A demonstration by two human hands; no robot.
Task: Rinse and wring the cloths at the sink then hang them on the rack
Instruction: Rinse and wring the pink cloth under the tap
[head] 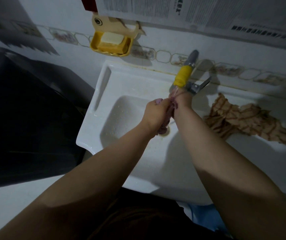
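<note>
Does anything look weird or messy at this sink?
The tap looks patched: yellow tape is wound round its spout. A brown striped cloth lies crumpled on the sink ledge, waiting. Otherwise nothing seems spilled: both hands, left hand and right hand, grip a purplish cloth under the water.

We find printed sheets of paper (156,9) fixed to the wall above the tap (183,75). They carry dense columns of small print and a few larger characters, all too blurred to read. No other legible marking is seen.
</note>
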